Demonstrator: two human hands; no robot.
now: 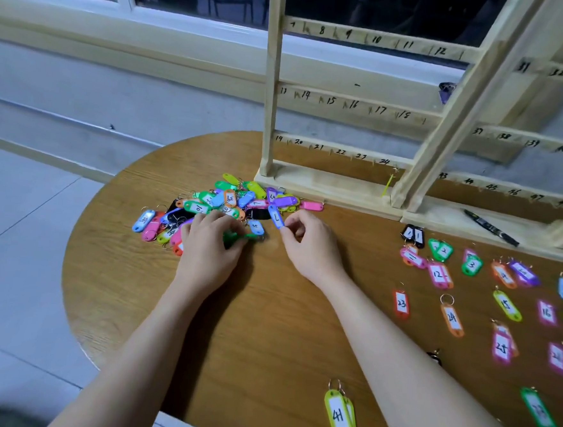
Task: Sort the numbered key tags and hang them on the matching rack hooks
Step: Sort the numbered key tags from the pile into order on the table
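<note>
A heap of coloured numbered key tags lies on the round wooden table, in front of the left wooden rack with numbered hooks. My right hand pinches the lower end of a blue tag marked 7, lifting it at the heap's right edge. My left hand rests on the heap's near side, fingers curled over a green tag. Sorted tags lie in rows at the right, with numbers such as 12, 23, 24 and 25.
A second rack with hooks numbered from 31 upward stands at the right. A black marker lies on its base. A yellow-green tag marked 41 sits near the table's front edge. Tiled floor lies to the left.
</note>
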